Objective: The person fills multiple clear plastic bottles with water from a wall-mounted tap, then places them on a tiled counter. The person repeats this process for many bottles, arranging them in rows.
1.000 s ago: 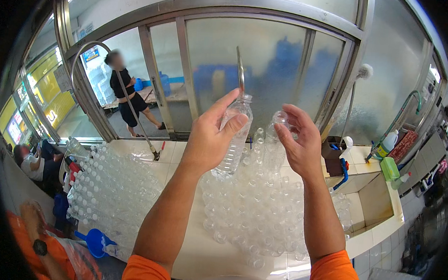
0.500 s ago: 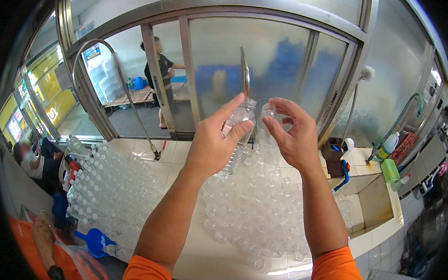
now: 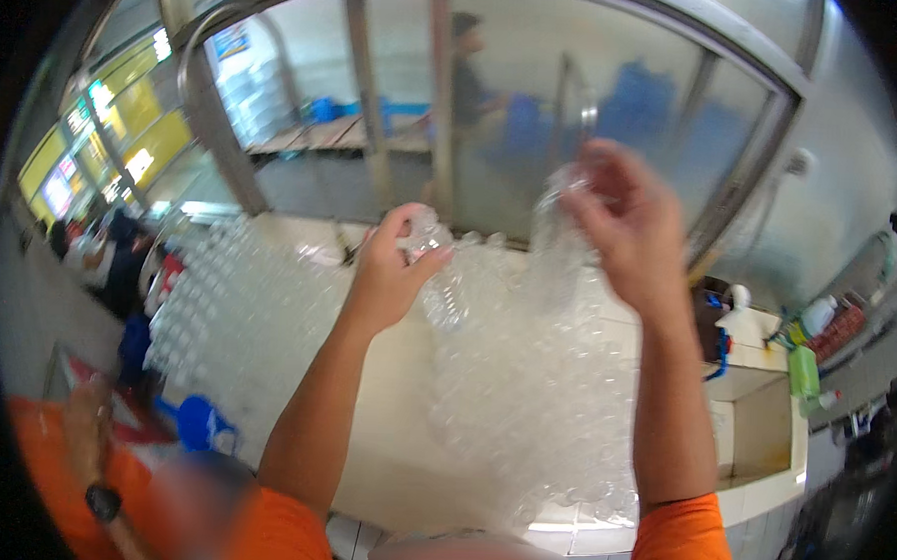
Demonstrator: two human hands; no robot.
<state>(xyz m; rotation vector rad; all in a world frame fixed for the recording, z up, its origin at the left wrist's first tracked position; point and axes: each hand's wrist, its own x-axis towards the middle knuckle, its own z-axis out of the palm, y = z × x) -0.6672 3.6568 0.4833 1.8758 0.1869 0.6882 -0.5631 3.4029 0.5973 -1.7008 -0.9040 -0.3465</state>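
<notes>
Bottle [image 3: 446, 298] in the left hand's [image 3: 386, 282] grasp has dropped leftward, over the packed bottles' [image 3: 533, 404] edge, while a second bottle [image 3: 553, 240], grasped by the right hand [image 3: 631, 228], has risen toward the metal spout [image 3: 588, 114], suggesting a swap, though blur and fingers obscure its mouth and the spout's tip.

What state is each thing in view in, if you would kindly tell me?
Left hand: gripping
Bottle in the left hand: tilted, neck upward; cap unclear
Right hand: gripping
Bottle in the right hand: roughly upright; mouth blurred
Bottles at the left: standing, packed together
Bottles at the right: crowded together, blurred
Metal spout: cannot tell if running
Sliding glass panels: seemingly partly open
</notes>
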